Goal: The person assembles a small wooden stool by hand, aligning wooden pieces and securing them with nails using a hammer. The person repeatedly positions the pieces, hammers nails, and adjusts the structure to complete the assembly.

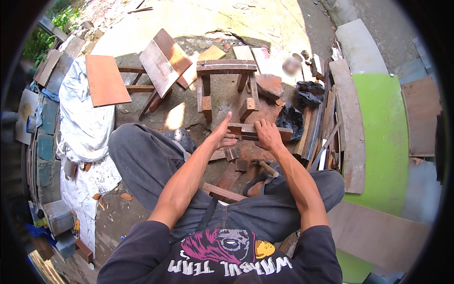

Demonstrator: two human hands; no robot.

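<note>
Clamped on a wooden plank (247, 128), likely stiff, light and best held by both ends, is the right hand (269, 136), the left hand (221, 134) spread beside the plank's left end.

White sheeting (85, 116) spreads left, a green panel (384, 137) right.

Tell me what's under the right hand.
A brown wooden piece runs under the right hand, sticking out on both sides. The hand covers its middle stretch, so the surface there can't be seen.
</note>
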